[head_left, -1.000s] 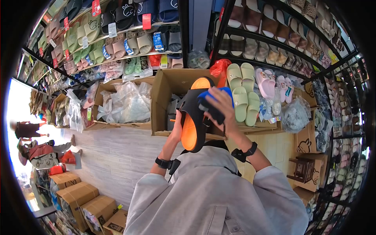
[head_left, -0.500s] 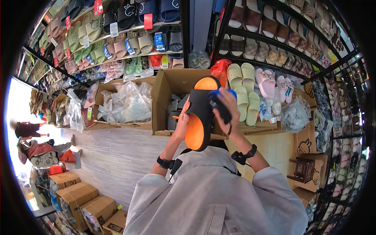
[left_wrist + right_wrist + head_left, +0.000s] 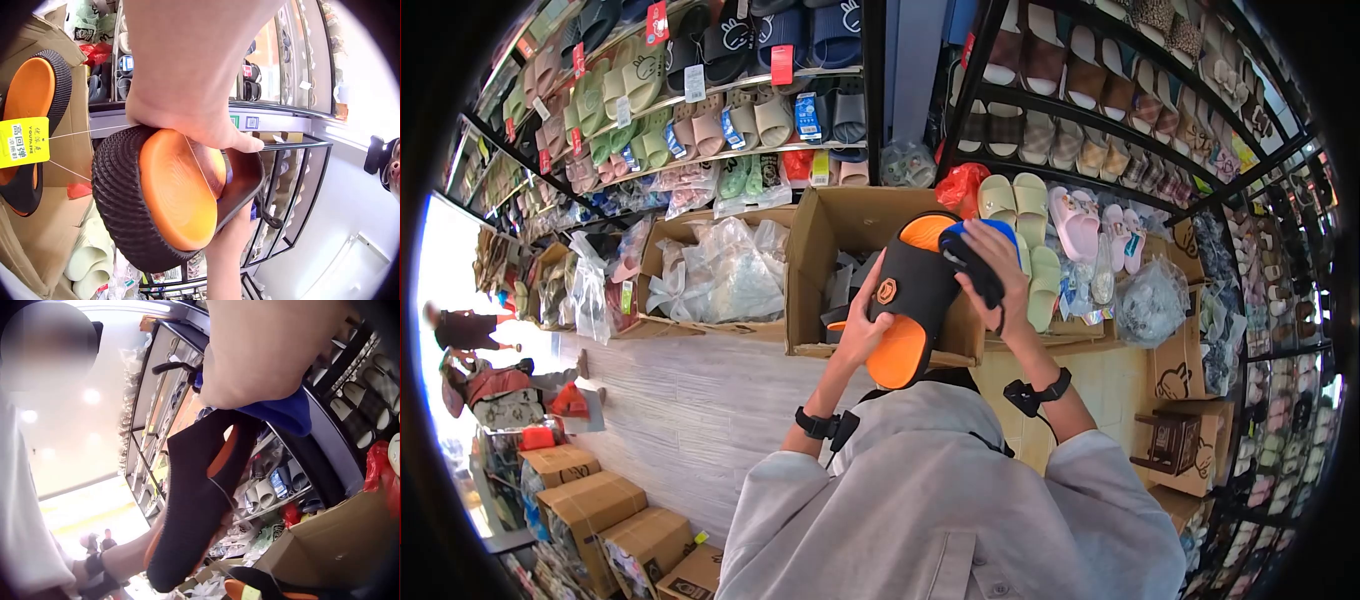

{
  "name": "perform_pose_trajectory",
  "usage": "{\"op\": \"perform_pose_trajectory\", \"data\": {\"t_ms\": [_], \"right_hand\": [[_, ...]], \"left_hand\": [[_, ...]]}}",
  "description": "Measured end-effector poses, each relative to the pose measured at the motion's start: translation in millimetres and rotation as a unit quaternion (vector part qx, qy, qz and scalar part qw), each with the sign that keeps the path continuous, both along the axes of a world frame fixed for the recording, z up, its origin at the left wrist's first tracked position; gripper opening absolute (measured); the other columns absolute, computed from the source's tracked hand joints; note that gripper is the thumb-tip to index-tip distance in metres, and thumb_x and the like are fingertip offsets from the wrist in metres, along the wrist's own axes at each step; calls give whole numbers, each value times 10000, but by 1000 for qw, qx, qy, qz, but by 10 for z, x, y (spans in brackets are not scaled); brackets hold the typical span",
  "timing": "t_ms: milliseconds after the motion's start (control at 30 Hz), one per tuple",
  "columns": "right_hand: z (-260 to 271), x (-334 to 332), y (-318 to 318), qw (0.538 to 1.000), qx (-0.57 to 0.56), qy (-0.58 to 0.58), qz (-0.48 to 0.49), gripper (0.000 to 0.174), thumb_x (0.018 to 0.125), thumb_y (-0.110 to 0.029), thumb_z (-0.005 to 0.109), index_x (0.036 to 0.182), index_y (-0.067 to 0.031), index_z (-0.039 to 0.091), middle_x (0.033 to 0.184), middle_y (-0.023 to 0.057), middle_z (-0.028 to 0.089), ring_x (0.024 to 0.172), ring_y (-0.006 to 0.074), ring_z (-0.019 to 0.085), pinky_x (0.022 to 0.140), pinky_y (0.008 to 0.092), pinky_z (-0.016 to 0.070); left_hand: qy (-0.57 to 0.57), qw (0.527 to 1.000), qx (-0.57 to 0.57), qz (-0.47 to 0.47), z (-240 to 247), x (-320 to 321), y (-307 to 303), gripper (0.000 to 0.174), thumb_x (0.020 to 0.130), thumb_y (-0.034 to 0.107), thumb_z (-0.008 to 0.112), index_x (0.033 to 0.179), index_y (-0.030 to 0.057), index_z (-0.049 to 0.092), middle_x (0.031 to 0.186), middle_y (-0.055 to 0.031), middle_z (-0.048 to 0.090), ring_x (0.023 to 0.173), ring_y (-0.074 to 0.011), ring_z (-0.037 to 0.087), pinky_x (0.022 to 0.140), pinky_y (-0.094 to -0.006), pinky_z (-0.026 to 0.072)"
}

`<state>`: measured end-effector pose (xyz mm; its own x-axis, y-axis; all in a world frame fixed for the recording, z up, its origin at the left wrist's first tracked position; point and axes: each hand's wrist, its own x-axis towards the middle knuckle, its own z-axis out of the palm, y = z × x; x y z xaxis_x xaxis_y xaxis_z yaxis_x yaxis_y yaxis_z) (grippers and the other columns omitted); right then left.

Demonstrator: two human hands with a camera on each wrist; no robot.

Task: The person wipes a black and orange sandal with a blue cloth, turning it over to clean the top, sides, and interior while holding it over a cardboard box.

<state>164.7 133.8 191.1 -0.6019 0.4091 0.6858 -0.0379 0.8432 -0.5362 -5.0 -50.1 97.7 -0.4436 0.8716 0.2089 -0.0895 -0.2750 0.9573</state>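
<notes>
My left hand [image 3: 862, 325] grips a black slide sandal [image 3: 922, 285] with an orange footbed and a badge on its strap, thumb near the strap's edge. In my right hand [image 3: 1005, 268] is a soft blue-and-black cloth-like thing [image 3: 975, 275], held against the sandal's far right side; its exact kind is unclear. The right wrist view shows its blue part [image 3: 284, 415] below the hand. A second black-and-orange sandal [image 3: 31, 87] appears in the left wrist view, bearing a yellow tag [image 3: 24, 142] whose thin string runs to the held sandal.
An open cardboard box [image 3: 815, 225] stands below the hands. To its left, another box holds clear plastic bags [image 3: 730, 270]. Pale green slides [image 3: 1030, 210] and pink slides [image 3: 1075, 225] lie to the right. Slipper shelves [image 3: 740, 150] rise behind; stacked cartons [image 3: 590, 505] stand at lower left.
The held sandal has turned so its strap and badge face up toward the head camera. My right hand has shifted right with the blue-and-black thing, still beside the sandal.
</notes>
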Motion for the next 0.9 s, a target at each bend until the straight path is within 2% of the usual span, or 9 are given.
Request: {"op": "perform_pose_trajectory", "data": {"t_ms": [167,300,400,467,567,700,800,833,900], "right_hand": [[-19,-69,79,929,-362,-44,-66,410,1031,-163,769,1377,45,704,1372,200,742,1309,332,690,1125,406,509],[34,-140,18,998,-43,-5,-53,418,999,-162,792,1367,20,718,1392,212,727,1314,378,678,1137,463,501],[116,-126,108,993,86,-75,-10,428,993,-150,785,1379,20,710,1407,216,719,1347,357,664,1157,456,485],[149,-136,155,995,-88,-55,3,409,979,-196,811,1329,3,739,1325,208,751,1261,375,704,1089,452,533],[171,-152,302,929,-332,-161,-36,391,981,-233,813,1282,11,762,1266,210,775,1219,371,726,1068,439,548],[81,-209,234,992,17,-122,5,415,954,-260,842,1296,-35,773,1350,166,752,1310,357,676,1137,465,512],[125,-205,270,981,40,-163,102,421,945,-262,850,1297,-44,777,1394,154,733,1360,347,642,1166,473,488],[160,-220,281,985,35,-142,92,424,964,-292,842,1290,-30,775,1321,162,763,1265,316,707,1100,433,531],[242,-201,305,964,-183,-185,49,431,980,-314,833,1289,-21,772,1260,165,781,1182,282,741,1040,397,554]], "left_hand": [[-33,999,-26,-24,0,-10,-16,1234,857,565,888,1758,37,231,1733,-147,402,1489,-234,532,1251,-378,401],[-16,999,-28,-17,1,-43,-29,1194,848,439,913,1759,55,246,1715,-149,433,1444,-227,574,1217,-370,444],[3,999,-44,-20,24,-31,-73,1181,834,380,921,1760,71,258,1653,-141,521,1378,-225,630,1182,-367,480],[7,998,-51,-30,1,-41,-102,1179,821,350,931,1759,80,268,1585,-142,593,1329,-227,667,1165,-371,495],[38,996,-79,-30,4,-35,-94,1173,805,321,937,1755,94,288,1502,-150,668,1288,-235,702,1150,-381,511],[52,995,-88,-21,-16,-53,-77,1171,785,287,948,1749,107,309,1474,-170,690,1300,-247,710,1152,-395,516],[44,991,-120,-36,31,-39,-95,1184,765,274,958,1746,108,316,1496,-172,678,1337,-257,695,1169,-401,506],[47,991,-117,-38,50,-33,-104,1185,761,268,959,1744,106,319,1498,-175,677,1343,-260,692,1175,-402,502],[53,992,-111,-41,87,-30,-114,1186,752,254,961,1742,104,325,1502,-181,674,1354,-266,686,1185,-403,494]]}}
